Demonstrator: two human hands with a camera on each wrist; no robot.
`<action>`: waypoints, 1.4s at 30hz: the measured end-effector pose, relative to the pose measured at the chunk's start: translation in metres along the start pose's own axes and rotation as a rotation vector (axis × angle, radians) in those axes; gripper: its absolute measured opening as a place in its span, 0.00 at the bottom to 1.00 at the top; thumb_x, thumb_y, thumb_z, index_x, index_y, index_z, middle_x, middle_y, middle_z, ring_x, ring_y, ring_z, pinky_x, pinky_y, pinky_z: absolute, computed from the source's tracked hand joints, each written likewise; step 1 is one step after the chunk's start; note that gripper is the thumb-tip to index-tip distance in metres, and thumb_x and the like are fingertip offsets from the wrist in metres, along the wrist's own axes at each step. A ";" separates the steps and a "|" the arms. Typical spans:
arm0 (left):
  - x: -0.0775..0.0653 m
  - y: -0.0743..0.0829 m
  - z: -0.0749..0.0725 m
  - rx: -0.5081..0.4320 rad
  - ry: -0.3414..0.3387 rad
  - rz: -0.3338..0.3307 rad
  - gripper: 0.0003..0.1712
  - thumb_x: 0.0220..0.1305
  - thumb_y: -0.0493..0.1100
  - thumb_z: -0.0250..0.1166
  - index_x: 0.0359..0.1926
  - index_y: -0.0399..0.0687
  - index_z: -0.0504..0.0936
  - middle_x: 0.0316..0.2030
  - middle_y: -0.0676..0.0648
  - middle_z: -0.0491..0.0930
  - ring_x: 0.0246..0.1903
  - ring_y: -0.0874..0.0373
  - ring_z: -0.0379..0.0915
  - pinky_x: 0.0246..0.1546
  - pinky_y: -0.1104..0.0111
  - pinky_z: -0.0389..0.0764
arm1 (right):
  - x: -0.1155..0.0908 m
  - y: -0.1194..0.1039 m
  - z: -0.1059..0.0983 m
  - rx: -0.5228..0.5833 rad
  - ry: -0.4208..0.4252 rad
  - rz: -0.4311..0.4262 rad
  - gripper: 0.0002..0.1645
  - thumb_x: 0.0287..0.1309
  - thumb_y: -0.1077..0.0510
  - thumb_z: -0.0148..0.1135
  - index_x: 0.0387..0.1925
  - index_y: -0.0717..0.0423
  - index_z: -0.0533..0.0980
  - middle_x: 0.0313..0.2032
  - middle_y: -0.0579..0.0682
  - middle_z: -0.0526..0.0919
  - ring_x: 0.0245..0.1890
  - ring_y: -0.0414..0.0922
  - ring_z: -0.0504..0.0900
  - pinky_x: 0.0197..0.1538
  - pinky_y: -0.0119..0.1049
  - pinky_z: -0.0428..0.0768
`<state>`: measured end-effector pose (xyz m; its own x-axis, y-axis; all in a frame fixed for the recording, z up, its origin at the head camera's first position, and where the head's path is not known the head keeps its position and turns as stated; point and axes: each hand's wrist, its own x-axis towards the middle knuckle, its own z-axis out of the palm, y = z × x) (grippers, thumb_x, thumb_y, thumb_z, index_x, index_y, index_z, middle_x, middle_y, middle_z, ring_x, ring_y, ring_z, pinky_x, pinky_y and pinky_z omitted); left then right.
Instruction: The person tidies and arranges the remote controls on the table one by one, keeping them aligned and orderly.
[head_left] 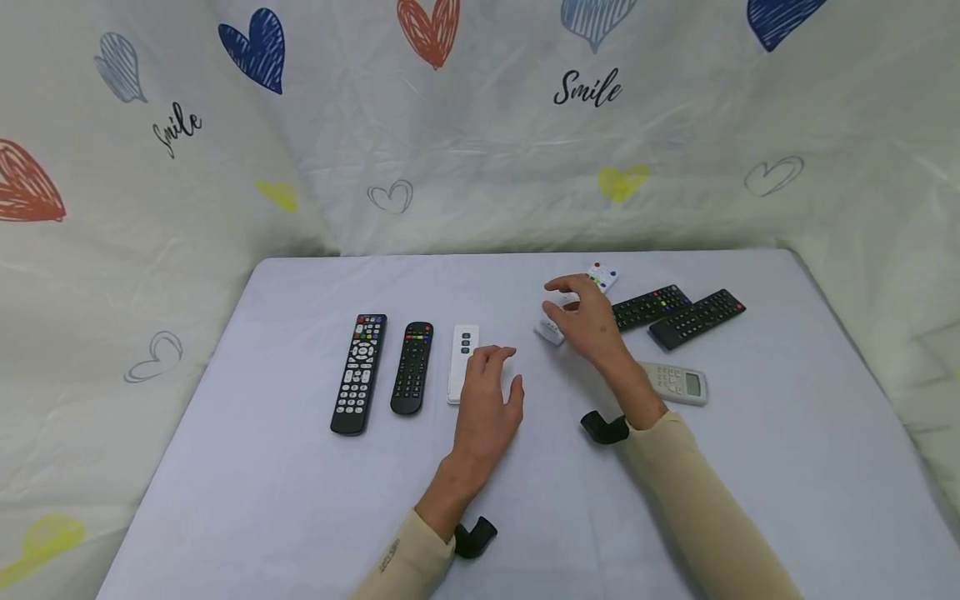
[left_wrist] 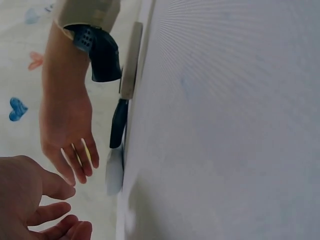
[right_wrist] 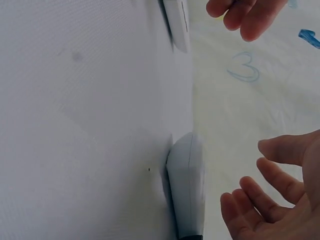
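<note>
My left hand (head_left: 489,417) hovers with loosely bent fingers over the lower right part of a slim white remote control (head_left: 463,340), hiding some of it. Nothing is in its grasp. Farther back, my right hand (head_left: 588,321) is held over a white remote control with coloured buttons (head_left: 603,276), covering its middle. Thumb and fingers there are spread apart and hold nothing; in the right wrist view a gap shows between that hand (right_wrist: 285,190) and the rounded end of a white remote (right_wrist: 186,185).
Left of the slim white remote lie a small black remote (head_left: 412,368) and a longer black one (head_left: 359,375). To the right, two black remotes (head_left: 649,306) (head_left: 697,319) overlap, with a grey remote with a display (head_left: 677,383) nearer me. A white cloth covers the table (head_left: 262,467).
</note>
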<state>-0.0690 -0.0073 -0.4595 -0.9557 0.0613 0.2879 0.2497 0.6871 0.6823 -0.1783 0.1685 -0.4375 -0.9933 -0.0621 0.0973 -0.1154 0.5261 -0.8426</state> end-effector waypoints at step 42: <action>0.029 0.012 0.041 -0.026 -0.150 -0.224 0.30 0.71 0.41 0.67 0.71 0.43 0.71 0.65 0.43 0.71 0.64 0.51 0.73 0.64 0.60 0.80 | 0.023 0.038 -0.041 -0.203 0.102 0.024 0.20 0.67 0.61 0.67 0.56 0.67 0.79 0.66 0.68 0.72 0.67 0.63 0.70 0.65 0.59 0.73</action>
<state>-0.1006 0.0330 -0.4704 -0.9995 0.0173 0.0262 0.0310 0.6772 0.7351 -0.2052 0.2222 -0.4455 -0.9896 0.0331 0.1403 -0.0794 0.6870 -0.7223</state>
